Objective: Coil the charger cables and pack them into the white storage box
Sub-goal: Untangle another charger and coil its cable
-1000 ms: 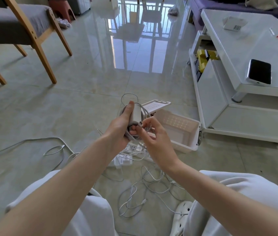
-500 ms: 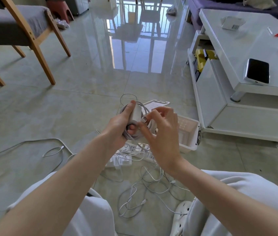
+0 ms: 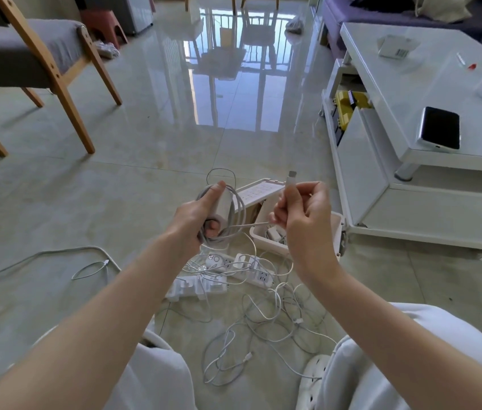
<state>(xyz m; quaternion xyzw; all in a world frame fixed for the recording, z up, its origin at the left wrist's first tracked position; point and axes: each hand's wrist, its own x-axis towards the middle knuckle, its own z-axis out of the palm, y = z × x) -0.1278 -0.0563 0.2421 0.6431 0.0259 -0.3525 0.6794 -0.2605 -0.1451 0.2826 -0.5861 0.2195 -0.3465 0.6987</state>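
Observation:
My left hand (image 3: 194, 218) grips a white charger brick (image 3: 224, 206) with its grey cable wound in loops around it. My right hand (image 3: 300, 216) pinches that cable's plug end (image 3: 291, 180), which points up; a short stretch of cable runs taut between the two hands. Behind and below the hands, the white storage box (image 3: 337, 232) sits open on the floor with its lid (image 3: 259, 192) raised; a charger lies inside. Loose white cables (image 3: 266, 321) tangle on the floor between my knees.
White power strips (image 3: 251, 269) lie among the cables. A long cable (image 3: 56, 257) trails off left. A white low table (image 3: 429, 93) with a phone (image 3: 440, 128) stands to the right, a wooden chair (image 3: 41, 63) at far left. A white shoe (image 3: 312, 380) is near my right knee.
My right hand has pulled away from the coil to the right, drawing the plug end out and up. My left hand keeps the coiled charger in about the same place.

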